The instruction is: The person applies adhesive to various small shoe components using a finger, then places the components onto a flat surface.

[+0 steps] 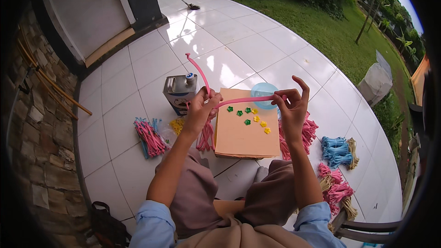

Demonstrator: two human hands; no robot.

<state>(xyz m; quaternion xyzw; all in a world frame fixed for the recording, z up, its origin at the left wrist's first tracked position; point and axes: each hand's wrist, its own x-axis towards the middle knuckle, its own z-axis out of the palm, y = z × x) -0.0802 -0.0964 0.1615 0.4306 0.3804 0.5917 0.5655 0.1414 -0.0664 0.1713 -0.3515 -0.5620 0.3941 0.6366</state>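
While both hands pinch it, one pink strip [245, 99] runs left-right at frame centre, its loose end curling upward; left hand [200, 110] and right hand [290, 105] fingers clamped. Seven small flowers [248, 115] on one cardboard box [245, 135].

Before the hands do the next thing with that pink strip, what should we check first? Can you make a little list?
1. Left hand grips the pink strip: ok, fingers closed around it.
2. Right hand pinches the other end: ok.
3. Strip stretched between the hands without sagging: ok; the loose end curls up past the left hand.
4. Small green and yellow flowers lie ready on the cardboard box: ok.
5. Metal can stands upright with its cap on: ok.
6. Strip free of tears: cannot tell, too thin to see.
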